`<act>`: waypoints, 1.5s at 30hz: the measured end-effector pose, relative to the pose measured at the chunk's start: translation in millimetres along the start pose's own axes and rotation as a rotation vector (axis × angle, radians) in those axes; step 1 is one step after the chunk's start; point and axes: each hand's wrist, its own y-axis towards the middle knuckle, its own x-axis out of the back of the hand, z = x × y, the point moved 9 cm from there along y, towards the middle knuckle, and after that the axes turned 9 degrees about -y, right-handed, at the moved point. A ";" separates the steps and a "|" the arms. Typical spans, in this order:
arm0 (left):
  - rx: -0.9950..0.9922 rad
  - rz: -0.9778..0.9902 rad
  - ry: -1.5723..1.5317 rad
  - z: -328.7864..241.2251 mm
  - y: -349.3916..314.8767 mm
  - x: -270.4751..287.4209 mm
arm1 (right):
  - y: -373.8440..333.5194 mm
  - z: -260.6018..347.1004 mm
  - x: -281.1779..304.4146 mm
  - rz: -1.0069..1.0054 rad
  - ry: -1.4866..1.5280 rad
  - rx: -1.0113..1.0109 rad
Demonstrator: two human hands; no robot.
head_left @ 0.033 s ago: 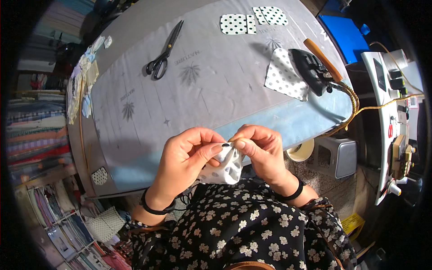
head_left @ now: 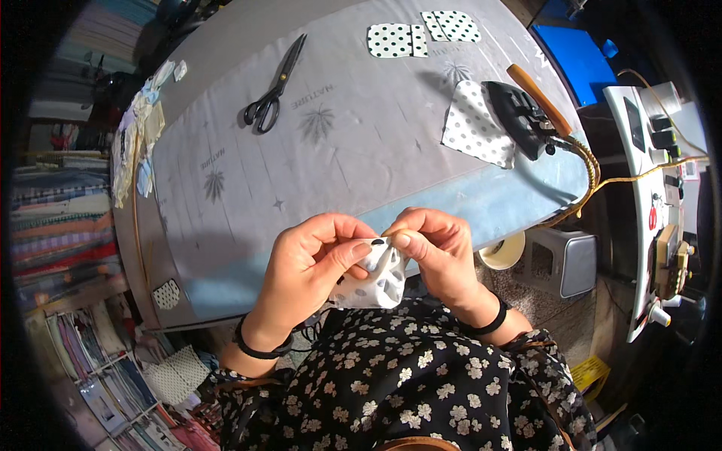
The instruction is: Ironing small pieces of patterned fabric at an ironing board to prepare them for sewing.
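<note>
Both hands pinch the upper edge of a small white polka-dot fabric piece [head_left: 383,282], held close to my body over the table's near edge. My left hand [head_left: 312,263] grips it between thumb and fingers beside a black dot. Right against it, my right hand [head_left: 436,248] pinches the same edge, fingertips almost meeting the left ones. The cloth hangs down in folds between the hands, and its lower left part is partly hidden by the left hand. Whether anything small sits between the fingertips cannot be made out.
Black-handled scissors [head_left: 272,94] lie on the grey covered table [head_left: 256,180]. At right, a black iron [head_left: 519,116] with a brown handle rests partly on a dotted white cloth [head_left: 477,128]. Two dotted pieces [head_left: 391,40] [head_left: 455,27] lie at the far side; fabric scraps [head_left: 143,131] hang at left.
</note>
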 end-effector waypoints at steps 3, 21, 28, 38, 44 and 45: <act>0.038 0.011 -0.047 -2.0 -0.7 -3.8 | -0.1 -2.5 0.6 0.012 0.054 -0.019; -0.335 -0.099 0.344 -19.1 -11.3 -18.3 | -9.3 48.5 -3.6 -0.159 -0.785 0.432; -0.148 0.005 0.119 -6.7 -6.7 -11.8 | -6.4 13.3 1.2 -0.135 -0.218 0.102; -0.220 -0.021 0.089 -13.0 -4.8 -8.6 | -4.4 17.1 -0.1 -0.124 -0.301 0.191; -0.453 -0.090 0.406 -31.1 -7.3 -13.8 | -2.5 33.7 -3.8 -0.125 -0.486 0.329; -0.515 -0.091 0.485 -37.3 -9.1 -18.1 | -2.0 37.3 -4.8 -0.123 -0.527 0.363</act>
